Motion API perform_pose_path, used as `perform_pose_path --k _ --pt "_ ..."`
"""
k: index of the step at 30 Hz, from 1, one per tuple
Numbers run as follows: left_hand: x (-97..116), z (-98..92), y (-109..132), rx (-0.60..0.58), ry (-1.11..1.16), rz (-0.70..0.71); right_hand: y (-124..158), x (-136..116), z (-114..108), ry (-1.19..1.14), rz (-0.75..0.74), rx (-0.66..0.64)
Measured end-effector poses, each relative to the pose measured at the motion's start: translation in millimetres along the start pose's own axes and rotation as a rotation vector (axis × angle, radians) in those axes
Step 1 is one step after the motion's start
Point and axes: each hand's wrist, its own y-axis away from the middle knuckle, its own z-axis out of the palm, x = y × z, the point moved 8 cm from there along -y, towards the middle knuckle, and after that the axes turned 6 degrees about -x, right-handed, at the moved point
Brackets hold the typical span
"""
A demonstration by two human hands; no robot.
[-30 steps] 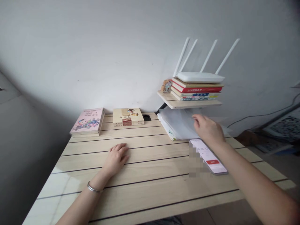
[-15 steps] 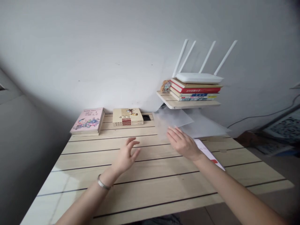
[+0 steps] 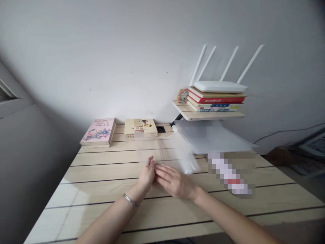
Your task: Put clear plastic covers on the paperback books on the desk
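Both hands meet over the middle of the wooden desk (image 3: 106,200). My left hand (image 3: 146,176), with a bracelet on its wrist, and my right hand (image 3: 175,183) each grip the near edge of a clear plastic sheet (image 3: 165,149). The sheet is blurred and tilts up and away from me, toward the wall. A stack of more clear sheets (image 3: 213,137) lies at the back right of the desk, under a small shelf (image 3: 203,114).
A pink book (image 3: 99,130) and a beige book (image 3: 139,127) lie at the desk's back edge. The shelf carries a stack of books (image 3: 215,100) with a white router (image 3: 219,86) on top. A phone (image 3: 230,174), pixelated, lies to the right of my hands.
My right hand drew one clear sheet off the stack and carried it left to the desk's middle. My left hand rose from the desk and took hold of the sheet too.
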Motion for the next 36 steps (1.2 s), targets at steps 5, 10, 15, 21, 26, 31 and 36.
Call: perform_pose_path --k 5,10,15,21,26,31,36 --pt "-12 -20.2 15 0.002 0.083 -0.041 38 77 -3 -0.014 0.720 0.160" --pt "-20 -43.9 44 0.014 0.053 -0.053 45 81 26 -0.028 0.840 0.112" --pt "-27 -62.3 66 0.002 -0.003 -0.083 9 36 58 -0.042 0.876 -0.166" --pt "-39 -94.8 88 0.107 -0.087 -0.166 -16 18 62 -0.055 0.899 -0.351" --pt "-21 -150.2 120 0.340 -0.385 -0.046 -20 15 61 0.046 0.880 -0.424" --pt "49 -149.0 152 0.666 -1.094 0.466 -24 23 35 0.149 0.827 -0.408" --pt "30 -89.6 123 0.181 -1.394 0.554 -10 72 -43 0.108 0.838 -0.136"
